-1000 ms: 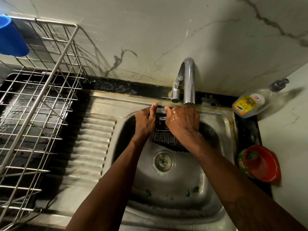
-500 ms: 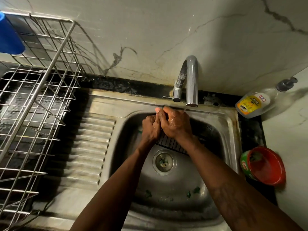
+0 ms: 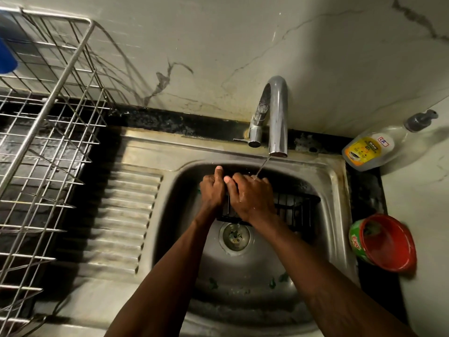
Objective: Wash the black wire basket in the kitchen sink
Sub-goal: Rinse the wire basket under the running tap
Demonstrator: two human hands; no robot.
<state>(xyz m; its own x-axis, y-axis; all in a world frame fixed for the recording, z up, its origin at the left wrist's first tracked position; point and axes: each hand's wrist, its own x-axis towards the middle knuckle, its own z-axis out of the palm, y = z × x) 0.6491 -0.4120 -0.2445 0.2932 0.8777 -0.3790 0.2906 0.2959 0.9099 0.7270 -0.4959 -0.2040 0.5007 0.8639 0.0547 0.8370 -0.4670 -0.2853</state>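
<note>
Black wire basket (image 3: 297, 210) sits in the sink (image 3: 336, 190) at frame centre, with the left hand (image 3: 211, 190) and right hand (image 3: 251, 199) both curled round its left end beneath the tap (image 3: 278, 113). Wet wire could slip and strike the near steel walls. Open room lies toward the drain (image 3: 235, 235), lower centre.

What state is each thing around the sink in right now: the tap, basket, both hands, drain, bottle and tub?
Tap: running, thin flow.
Black wire basket: in the sink, held below the tap.
Left hand: grips the basket's left end.
Right hand: wet, curled over the basket's top edge.
Drain: unplugged, no pooled water.
Soap bottle: pump cap on.
Red tub: lidless.
</note>
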